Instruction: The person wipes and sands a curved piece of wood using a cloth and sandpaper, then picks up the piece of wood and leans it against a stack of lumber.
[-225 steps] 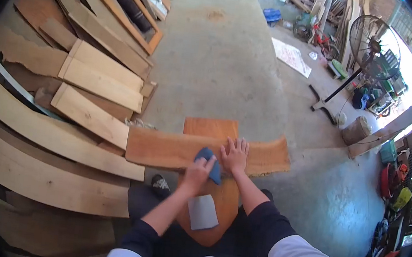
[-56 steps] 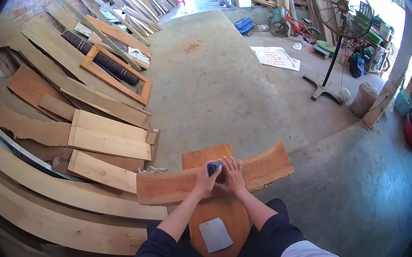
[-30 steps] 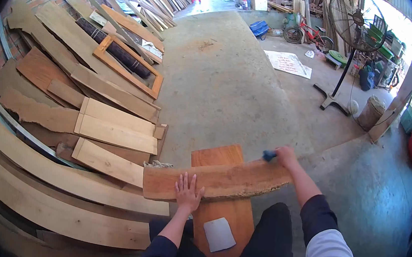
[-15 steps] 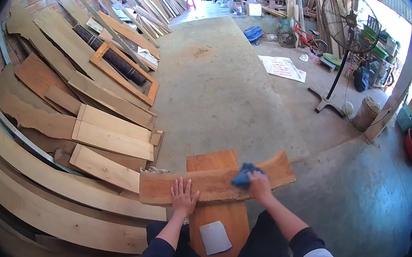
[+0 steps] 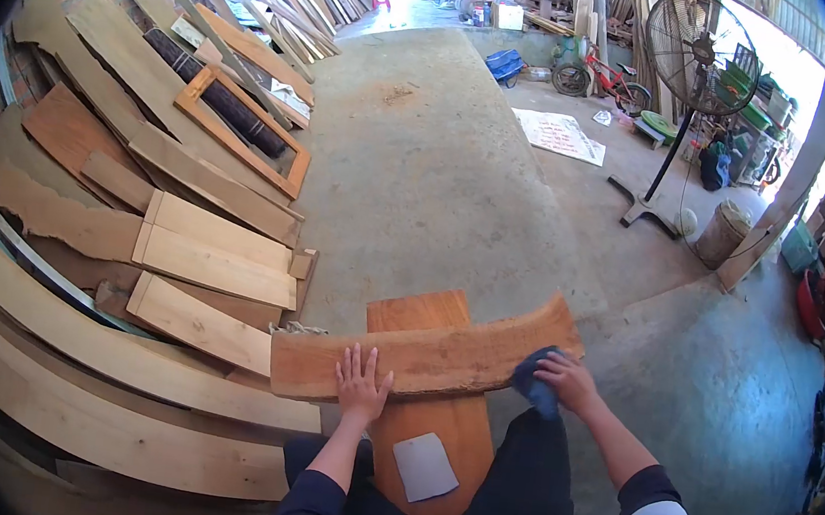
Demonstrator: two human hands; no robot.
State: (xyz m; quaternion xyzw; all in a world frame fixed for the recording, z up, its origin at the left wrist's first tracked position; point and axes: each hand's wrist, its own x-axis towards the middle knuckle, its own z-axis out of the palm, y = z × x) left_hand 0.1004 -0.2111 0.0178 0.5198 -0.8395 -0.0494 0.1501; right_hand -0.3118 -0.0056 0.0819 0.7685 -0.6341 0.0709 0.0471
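"How far along is the plank [image 5: 458,355], lying across the orange board [image 5: 467,426]?"

"Under way, I judge from here: left hand [image 5: 361,390] spread upon its left part; right hand [image 5: 572,381] gripping the blue cloth [image 5: 537,381] at its near right edge. Finished and unfinished wood cannot be told apart."

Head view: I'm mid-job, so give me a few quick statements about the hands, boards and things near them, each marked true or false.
1. The left hand rests on the long board. True.
2. The long board lies directly on the floor. False: it lies across a lower board.
3. The right hand holds a blue cloth. True.
4. The blue cloth covers the left end of the long board. False: it is by the right end.
5. The grey sheet lies on the lower board, apart from both hands. True.
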